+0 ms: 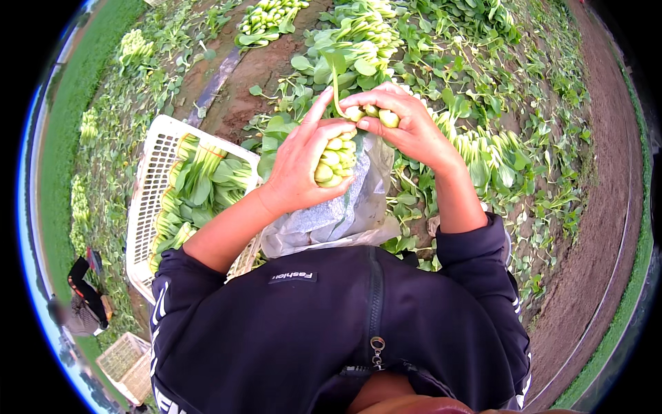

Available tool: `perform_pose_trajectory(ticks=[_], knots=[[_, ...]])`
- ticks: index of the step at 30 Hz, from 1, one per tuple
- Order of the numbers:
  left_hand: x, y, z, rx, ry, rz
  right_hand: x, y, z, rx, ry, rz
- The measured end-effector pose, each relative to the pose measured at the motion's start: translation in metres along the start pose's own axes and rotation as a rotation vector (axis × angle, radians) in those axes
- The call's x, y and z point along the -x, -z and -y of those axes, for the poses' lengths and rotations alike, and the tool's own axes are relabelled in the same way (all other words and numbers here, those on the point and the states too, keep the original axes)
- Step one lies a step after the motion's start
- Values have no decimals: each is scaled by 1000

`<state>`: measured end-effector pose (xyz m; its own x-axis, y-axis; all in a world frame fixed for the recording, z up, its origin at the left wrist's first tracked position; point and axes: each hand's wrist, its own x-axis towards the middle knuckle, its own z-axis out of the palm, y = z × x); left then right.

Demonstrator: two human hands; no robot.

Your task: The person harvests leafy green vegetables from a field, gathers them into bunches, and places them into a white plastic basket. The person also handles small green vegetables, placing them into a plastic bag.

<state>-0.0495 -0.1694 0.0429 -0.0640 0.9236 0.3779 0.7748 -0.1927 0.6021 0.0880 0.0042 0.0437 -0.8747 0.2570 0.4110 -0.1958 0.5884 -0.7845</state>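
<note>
My left hand [310, 160] is closed round a bunch of leafy green vegetables [337, 159], likely bok choy, with the pale stem ends facing me. Beside it on the right, my right hand [401, 119] holds several more stalks [380, 115] by their pale ends, close against the bunch. One thin stalk with a leaf [336, 77] sticks up between the two hands. Beneath the hands, a plastic sheet [331, 217] covers what seems to be my lap. The leaves of the held bunch are mostly hidden by my left hand.
A white plastic crate [150, 181] holding tied bunches stands at the left. Piled greens [367, 41] lie ahead, with another row [486, 150] at the right. Loose leaves cover the soil. Far left are a person [85, 305] and another crate [124, 362].
</note>
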Motion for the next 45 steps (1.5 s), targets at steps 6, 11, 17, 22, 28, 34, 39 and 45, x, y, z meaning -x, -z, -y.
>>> perform_pose_trajectory(ticks=[6,11,17,22,28,34,39,45], knots=[[2,-1,3,102,-32,-23,6,-2,-7,-36,40,47],[7,-1,1,-38,9,-54,3,-17,-8,-289,-58,43],[13,2,0,-139,88,-117,31,-32,-37,397,-109,-206],[11,6,7,-117,119,-112,59,-56,-55,75,-320,-202],[10,9,16,-76,151,-61,60,-70,-89,-422,-526,-344],[33,8,38,80,274,-94,120,-34,-172,-749,-778,-427],[38,9,47,33,211,-113,199,-8,-240,-603,-1089,-490],[41,9,55,-9,173,-134,190,87,-300,549,-1200,-373]])
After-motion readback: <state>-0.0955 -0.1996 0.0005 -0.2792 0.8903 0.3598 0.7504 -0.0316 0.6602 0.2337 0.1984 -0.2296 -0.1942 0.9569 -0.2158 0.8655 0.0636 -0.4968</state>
